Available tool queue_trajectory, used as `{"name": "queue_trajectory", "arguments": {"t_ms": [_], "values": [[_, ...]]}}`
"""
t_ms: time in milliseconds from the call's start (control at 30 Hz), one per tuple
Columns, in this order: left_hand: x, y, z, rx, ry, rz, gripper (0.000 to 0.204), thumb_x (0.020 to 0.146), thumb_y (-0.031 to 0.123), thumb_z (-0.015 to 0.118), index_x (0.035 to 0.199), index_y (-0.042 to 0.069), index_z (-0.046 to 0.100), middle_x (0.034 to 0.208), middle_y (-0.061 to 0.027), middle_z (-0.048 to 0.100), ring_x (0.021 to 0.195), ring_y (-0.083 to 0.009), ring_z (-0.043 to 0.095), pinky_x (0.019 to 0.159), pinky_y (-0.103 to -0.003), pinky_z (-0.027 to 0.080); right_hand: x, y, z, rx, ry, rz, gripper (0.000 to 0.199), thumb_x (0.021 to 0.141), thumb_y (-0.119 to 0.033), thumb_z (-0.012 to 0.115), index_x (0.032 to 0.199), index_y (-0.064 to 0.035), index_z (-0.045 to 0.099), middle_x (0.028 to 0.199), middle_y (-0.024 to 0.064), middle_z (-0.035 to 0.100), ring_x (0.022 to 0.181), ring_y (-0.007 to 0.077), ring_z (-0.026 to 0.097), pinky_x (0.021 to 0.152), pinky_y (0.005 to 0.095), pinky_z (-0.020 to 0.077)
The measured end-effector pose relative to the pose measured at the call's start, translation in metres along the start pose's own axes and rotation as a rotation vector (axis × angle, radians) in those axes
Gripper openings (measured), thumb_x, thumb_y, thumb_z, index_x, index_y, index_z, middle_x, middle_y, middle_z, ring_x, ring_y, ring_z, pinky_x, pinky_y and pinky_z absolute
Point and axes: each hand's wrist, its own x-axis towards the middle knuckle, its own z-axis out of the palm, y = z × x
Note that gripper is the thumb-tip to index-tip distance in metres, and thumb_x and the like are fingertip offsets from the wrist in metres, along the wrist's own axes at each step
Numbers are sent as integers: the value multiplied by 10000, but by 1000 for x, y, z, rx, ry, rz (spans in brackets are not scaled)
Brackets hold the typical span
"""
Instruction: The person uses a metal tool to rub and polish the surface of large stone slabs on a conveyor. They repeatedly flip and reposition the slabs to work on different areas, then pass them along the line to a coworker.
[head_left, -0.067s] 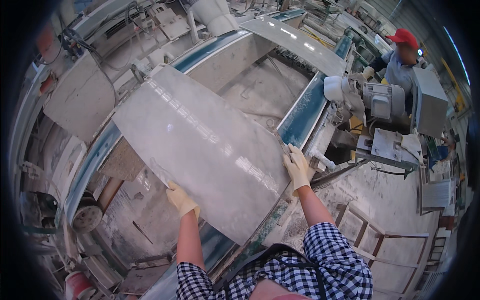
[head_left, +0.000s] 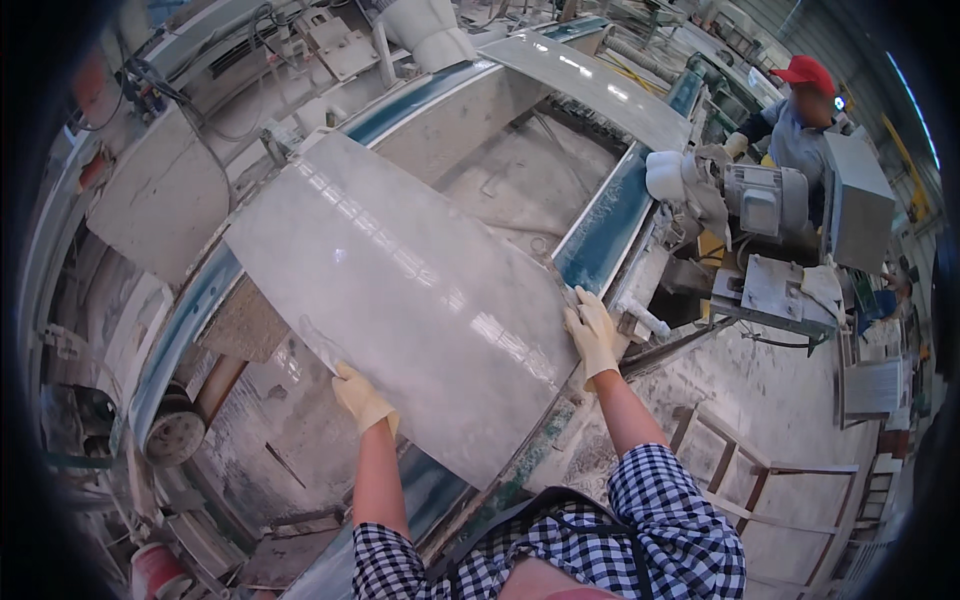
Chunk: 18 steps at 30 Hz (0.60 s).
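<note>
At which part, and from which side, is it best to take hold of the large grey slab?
Probably by both long edges, from left and right, with the left hand and right hand opposed. The grey slab is flat and glossy, so its face offers little hold; it lies across blue rails, and its left edge spans an open gap, leaving room for fingers.

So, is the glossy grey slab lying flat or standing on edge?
Lying flat: the glossy grey slab lies across the blue beams with its broad, reflective face up.
</note>
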Motion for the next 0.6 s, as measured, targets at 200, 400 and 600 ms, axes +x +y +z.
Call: {"name": "queue_trajectory", "arguments": {"t_ms": [200, 400, 600], "values": [[-1, 5, 2, -57, 1, 22, 554, 1049, 382, 434, 1240, -121, 570, 1300, -283, 607, 1134, -365, 620, 970, -447, 496, 4, -2, 1, -106, -60, 15, 382, 885, -277, 634, 1155, -20, 719, 1436, 99, 585, 1353, 321, 501, 1118, 390, 412], [2, 0, 2, -5, -5, 63, 567, 1044, 392, 429, 1205, -130, 584, 1244, -295, 631, 1081, -379, 643, 929, -454, 522, 3, 8, 3, -62, 10, -98, 351, 885, -273, 641, 1113, -28, 742, 1390, 123, 618, 1308, 332, 546, 1106, 395, 425], [26, -13, 6, -106, -79, 115, 565, 1026, 394, 437, 1130, -131, 619, 1092, -282, 682, 922, -363, 675, 811, -468, 543, 10, 9, 7, 211, -7, 60, 352, 895, -237, 664, 1165, -17, 708, 1251, 120, 657, 1144, 287, 592, 972, 366, 465]]}}
